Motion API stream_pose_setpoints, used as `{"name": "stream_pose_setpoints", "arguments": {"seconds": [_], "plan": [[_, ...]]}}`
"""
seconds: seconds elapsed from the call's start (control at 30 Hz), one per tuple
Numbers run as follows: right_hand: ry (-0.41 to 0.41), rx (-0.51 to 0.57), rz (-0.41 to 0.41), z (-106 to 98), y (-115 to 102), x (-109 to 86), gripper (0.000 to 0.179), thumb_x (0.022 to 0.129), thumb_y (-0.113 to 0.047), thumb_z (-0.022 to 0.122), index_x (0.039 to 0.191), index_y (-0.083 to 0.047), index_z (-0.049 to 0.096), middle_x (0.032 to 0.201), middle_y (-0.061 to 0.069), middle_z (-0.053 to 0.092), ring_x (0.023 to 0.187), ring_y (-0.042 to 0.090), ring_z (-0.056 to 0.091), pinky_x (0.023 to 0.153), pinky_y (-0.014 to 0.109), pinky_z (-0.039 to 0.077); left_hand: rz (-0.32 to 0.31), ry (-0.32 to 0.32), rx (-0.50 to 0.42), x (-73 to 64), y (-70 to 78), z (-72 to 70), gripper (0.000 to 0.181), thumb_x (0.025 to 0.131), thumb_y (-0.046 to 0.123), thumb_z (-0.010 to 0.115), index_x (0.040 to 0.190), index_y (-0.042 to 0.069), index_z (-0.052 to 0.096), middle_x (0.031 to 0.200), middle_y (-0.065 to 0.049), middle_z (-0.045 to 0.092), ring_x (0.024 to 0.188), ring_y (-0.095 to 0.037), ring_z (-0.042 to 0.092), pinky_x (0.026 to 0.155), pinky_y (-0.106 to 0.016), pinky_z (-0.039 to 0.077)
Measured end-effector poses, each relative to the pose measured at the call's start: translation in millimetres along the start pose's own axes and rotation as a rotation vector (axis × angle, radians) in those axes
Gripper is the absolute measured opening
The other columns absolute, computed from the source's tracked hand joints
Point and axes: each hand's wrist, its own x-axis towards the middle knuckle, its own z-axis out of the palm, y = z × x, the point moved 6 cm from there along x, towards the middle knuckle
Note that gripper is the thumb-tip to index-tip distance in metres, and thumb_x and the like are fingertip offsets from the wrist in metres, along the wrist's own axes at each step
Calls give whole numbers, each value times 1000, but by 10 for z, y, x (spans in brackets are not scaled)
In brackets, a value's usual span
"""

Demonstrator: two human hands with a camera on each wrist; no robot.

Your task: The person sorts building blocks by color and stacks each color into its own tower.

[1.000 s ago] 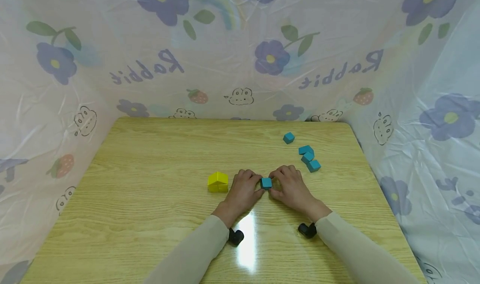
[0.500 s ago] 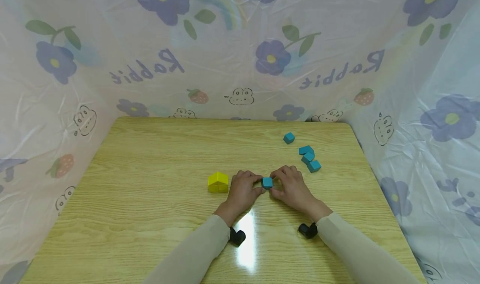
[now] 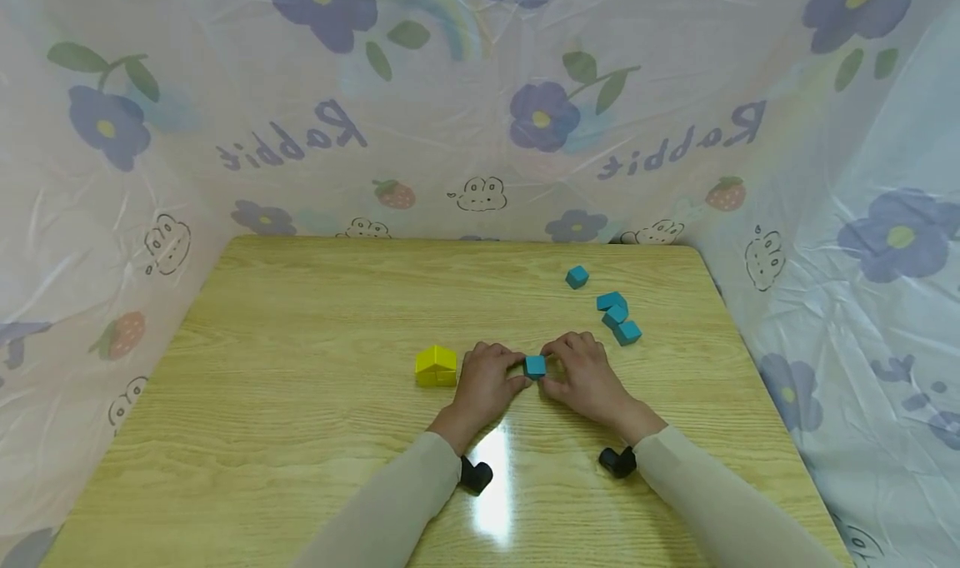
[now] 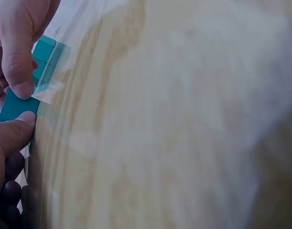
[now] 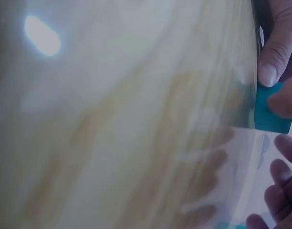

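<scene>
A small blue toy block (image 3: 535, 366) stands on the table between my two hands, near the middle. My left hand (image 3: 483, 383) pinches it from the left side with thumb and forefinger. From the right side, thumb and forefinger of my right hand (image 3: 587, 381) grip the same block. In the left wrist view the block (image 4: 16, 107) shows at the left edge with a thumb on it. The right wrist view catches the block (image 5: 269, 119) at its right edge, partly covered by fingers. Left of my left hand stand yellow blocks (image 3: 436, 366) grouped in a house shape.
Beyond my right hand lies a cluster of blue blocks (image 3: 617, 314). Farther back is a single blue block (image 3: 577, 277). The wooden table (image 3: 315, 326) is enclosed by a printed curtain (image 3: 442, 135) at the back and sides.
Both hands and the blue block between them have shifted very slightly to the right. The other blocks have stayed in place.
</scene>
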Motion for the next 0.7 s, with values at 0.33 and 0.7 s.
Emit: {"name": "stream_pose_setpoints", "arguments": {"seconds": [0.33, 0.7], "plan": [[166, -62, 27, -343, 115, 2, 40, 83, -29, 73, 114, -7, 64, 106, 11, 57, 96, 31, 45, 83, 46, 35, -13, 13, -12, -18, -39, -1, 40, 88, 42, 70, 123, 22, 69, 108, 6, 65, 101, -17, 52, 93, -37, 39], [227, -193, 98, -757, 701, -150, 45, 81, -19, 75, 120, -1, 61, 113, 21, 54, 101, 45, 43, 77, 56, 33, -11, -3, -25, -14, -20, 14, 39, 89, 42, 69, 123, 23, 69, 110, 6, 64, 102, -16, 52, 92, -36, 38]]}}
